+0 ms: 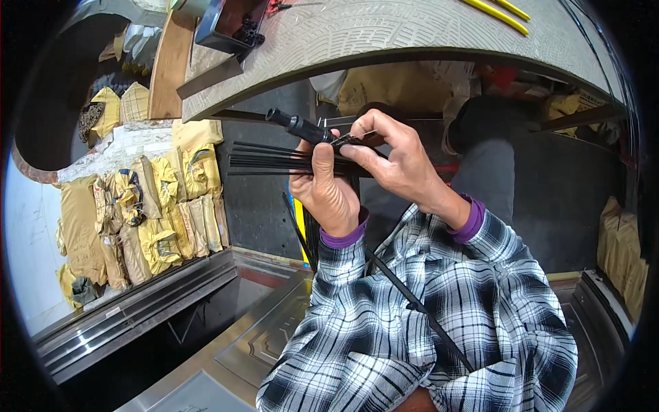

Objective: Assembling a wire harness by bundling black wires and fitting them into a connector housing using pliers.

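My left hand (328, 189) grips a bundle of thin black strips (264, 159) that fan out to the left, and it also holds a black cylindrical connector (300, 126) pointing up-left. My right hand (391, 154) comes from the right and pinches a thin strip end at the connector's rear, fingers curled over the left hand. A long black strip (412, 302) runs down across my plaid sleeves. Both hands are just below the curved front edge of the workbench (357, 41).
On the bench lie a black tray with small parts (230, 27) and yellow rods (498, 12). Yellow-brown wrapped packages (151, 206) are stacked on the floor at left. Grey metal panels (137, 312) lie at the bottom. More sacks (621, 254) stand at right.
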A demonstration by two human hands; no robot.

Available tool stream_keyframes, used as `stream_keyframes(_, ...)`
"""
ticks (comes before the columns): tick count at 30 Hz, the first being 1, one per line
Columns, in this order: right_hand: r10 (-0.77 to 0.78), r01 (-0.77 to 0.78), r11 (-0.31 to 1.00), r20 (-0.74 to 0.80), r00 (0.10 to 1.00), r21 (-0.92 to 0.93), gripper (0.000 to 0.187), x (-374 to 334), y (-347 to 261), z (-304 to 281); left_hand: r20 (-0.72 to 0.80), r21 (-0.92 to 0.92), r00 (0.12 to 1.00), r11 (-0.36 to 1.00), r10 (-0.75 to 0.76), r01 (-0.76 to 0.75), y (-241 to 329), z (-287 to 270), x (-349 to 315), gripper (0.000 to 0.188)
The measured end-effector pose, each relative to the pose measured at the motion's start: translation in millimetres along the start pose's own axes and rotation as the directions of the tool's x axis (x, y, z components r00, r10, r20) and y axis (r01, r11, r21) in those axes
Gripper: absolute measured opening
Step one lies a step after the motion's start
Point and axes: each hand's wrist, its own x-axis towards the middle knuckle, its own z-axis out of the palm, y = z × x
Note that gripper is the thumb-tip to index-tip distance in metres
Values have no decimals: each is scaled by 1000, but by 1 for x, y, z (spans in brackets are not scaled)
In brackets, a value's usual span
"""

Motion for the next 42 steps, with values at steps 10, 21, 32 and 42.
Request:
stream_keyframes(10, -219, 215, 975, -79, 973, -51, 15, -1, 6, 0, 6, 12, 1000, 1000, 16, -16, -3, 0, -3, 28)
stream_keyframes(21, -31, 30, 989, 3, 1000, 147, 12, 1, 6, -7, -24, 83, 998, 995, 54, -52, -5, 10, -7, 33)
stream_keyframes(32, 42, -67, 969, 108, 993, 238, 17, -3, 11, -9, 12, 196, 993, 974, 118, -118, -11, 15, -16, 33)
stream_keyframes(42, -234, 238, 971, -133, 963, 13, 22, -3, 12, 1, 41, 53, 999, 999, -1, -1, -3, 14, -16, 27)
